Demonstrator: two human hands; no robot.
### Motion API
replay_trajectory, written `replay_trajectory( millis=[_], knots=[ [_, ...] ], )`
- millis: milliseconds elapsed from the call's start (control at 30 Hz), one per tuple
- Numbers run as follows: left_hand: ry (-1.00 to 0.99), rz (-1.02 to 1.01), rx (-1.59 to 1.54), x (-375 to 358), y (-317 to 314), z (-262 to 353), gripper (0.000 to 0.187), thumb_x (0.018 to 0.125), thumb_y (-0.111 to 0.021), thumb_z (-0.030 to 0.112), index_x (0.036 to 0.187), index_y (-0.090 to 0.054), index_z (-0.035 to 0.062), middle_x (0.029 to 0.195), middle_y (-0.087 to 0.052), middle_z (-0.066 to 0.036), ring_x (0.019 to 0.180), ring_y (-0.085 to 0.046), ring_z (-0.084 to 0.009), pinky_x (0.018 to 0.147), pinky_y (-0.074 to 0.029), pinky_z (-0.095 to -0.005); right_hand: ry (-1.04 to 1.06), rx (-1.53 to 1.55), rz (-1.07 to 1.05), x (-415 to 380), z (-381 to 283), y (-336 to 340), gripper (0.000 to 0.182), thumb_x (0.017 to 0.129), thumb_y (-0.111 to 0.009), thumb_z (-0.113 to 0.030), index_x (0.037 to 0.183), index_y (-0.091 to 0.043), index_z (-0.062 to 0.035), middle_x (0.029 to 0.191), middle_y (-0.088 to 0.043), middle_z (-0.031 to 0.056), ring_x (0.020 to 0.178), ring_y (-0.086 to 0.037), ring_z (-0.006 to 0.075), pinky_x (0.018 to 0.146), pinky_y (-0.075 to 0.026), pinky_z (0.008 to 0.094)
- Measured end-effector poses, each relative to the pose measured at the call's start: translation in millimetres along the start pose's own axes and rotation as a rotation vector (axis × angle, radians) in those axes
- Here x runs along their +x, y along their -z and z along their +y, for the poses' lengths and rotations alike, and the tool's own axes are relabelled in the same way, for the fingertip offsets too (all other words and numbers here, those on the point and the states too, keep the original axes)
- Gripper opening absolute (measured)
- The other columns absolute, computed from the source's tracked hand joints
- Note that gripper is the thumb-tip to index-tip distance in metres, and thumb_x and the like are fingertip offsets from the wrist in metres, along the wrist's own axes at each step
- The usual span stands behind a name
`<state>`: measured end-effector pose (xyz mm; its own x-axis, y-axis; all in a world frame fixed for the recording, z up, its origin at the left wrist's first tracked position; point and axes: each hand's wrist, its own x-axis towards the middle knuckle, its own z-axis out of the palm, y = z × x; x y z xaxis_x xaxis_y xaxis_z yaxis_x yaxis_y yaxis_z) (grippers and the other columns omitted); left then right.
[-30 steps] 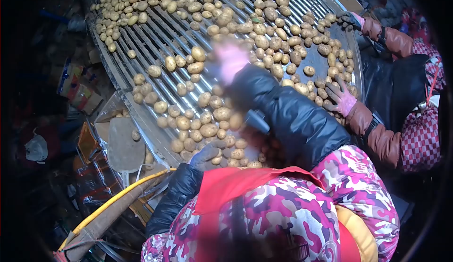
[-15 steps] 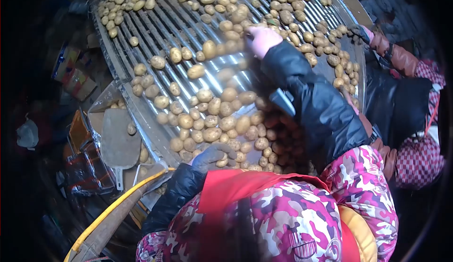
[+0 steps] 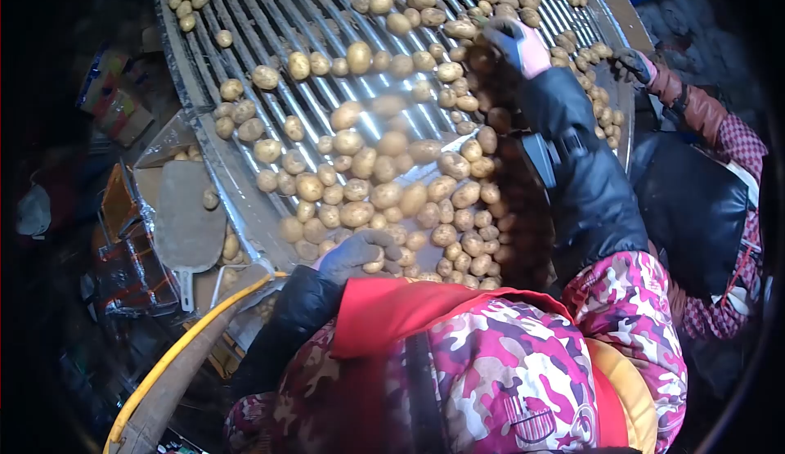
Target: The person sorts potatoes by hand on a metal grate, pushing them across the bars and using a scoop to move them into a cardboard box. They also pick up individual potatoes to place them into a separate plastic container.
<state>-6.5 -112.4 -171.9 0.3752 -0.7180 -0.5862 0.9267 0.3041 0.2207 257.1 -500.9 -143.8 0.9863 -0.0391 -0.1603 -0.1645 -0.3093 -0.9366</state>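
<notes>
Many potatoes (image 3: 356, 213) lie on a sloping rack of metal bars (image 3: 270, 37), thickest close to my body. My left hand (image 3: 360, 253), in a grey-blue glove, is at the near edge of the pile, its fingers curled round a potato (image 3: 374, 264). Farther up the rack, my right hand (image 3: 517, 43), in a pink and grey glove, reaches over the potatoes at the right. Its fingers point down among them and are partly hidden, so their grip does not show. A black sleeve (image 3: 572, 159) covers that forearm.
At the right edge, a co-worker's gloved hand (image 3: 634, 65) rests by the rack. Left of the rack are a grey scoop (image 3: 190, 217) over a container with potatoes, and an orange crate (image 3: 123, 249). A yellow-edged rim (image 3: 180, 335) curves along the lower left.
My right hand has moved up and to the right across the potatoes. My left hand stays at the near edge, now with a potato showing in its fingers. The view has shifted slightly.
</notes>
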Motion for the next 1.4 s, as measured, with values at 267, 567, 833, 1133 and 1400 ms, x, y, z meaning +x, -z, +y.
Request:
replay_trajectory(
  millis=[267,567,833,1133,1400],
  knots=[
    [0.004,0.078,0.034,-4,-8,5,0.043,0.095,-0.064,0.012,0.134,-0.052,-0.0001,0.119,-0.064,-0.017,0.107,-0.067,-0.0298,0.097,-0.058,-0.0475,0.086,-1.091,-0.143,-78,-6,-43,0.034,0.096,-0.063,-0.034,0.124,-0.066,-0.0139,0.118,-0.066,0.0199,0.112,-0.065,0.0389,0.096,-0.052,0.0480],
    [-0.030,0.056,0.024,-2,-5,3,0.040,0.096,-0.061,0.010,0.134,-0.053,0.0010,0.117,-0.064,-0.015,0.103,-0.067,-0.0276,0.092,-0.059,-0.0450,0.158,-1.050,-0.127,-80,-24,-40,0.030,0.090,-0.067,-0.023,0.117,-0.071,-0.0113,0.117,-0.067,0.0169,0.111,-0.068,0.0355,0.095,-0.053,0.0474],
    [-0.038,0.018,-0.042,-6,-7,-1,0.043,0.098,-0.060,0.012,0.139,-0.051,0.0012,0.121,-0.063,-0.015,0.104,-0.065,-0.0274,0.092,-0.058,-0.0448,-0.027,-1.314,-0.464,-103,-13,-92,0.030,0.087,-0.063,-0.010,0.115,-0.072,-0.0048,0.118,-0.072,0.0205,0.111,-0.071,0.0351,0.092,-0.056,0.0473],
    [-0.054,0.031,0.012,5,-5,-9,0.053,0.102,-0.060,0.024,0.147,-0.045,0.0006,0.126,-0.060,-0.014,0.107,-0.065,-0.0278,0.094,-0.057,-0.0453,-0.100,-1.204,-0.376,-111,-32,-83,0.034,0.080,-0.072,-0.019,0.111,-0.077,-0.0057,0.115,-0.075,0.0167,0.109,-0.072,0.0326,0.093,-0.058,0.0464],
    [-0.044,-0.111,-0.179,2,-41,5,0.064,0.101,-0.063,0.044,0.148,-0.047,0.0029,0.137,-0.057,-0.016,0.111,-0.063,-0.0314,0.099,-0.054,-0.0498,0.207,-0.702,-0.135,-175,-23,-83,0.030,0.089,-0.064,-0.014,0.118,-0.067,-0.0071,0.104,-0.070,0.0194,0.097,-0.069,0.0402,0.085,-0.056,0.0462]
  ],
)
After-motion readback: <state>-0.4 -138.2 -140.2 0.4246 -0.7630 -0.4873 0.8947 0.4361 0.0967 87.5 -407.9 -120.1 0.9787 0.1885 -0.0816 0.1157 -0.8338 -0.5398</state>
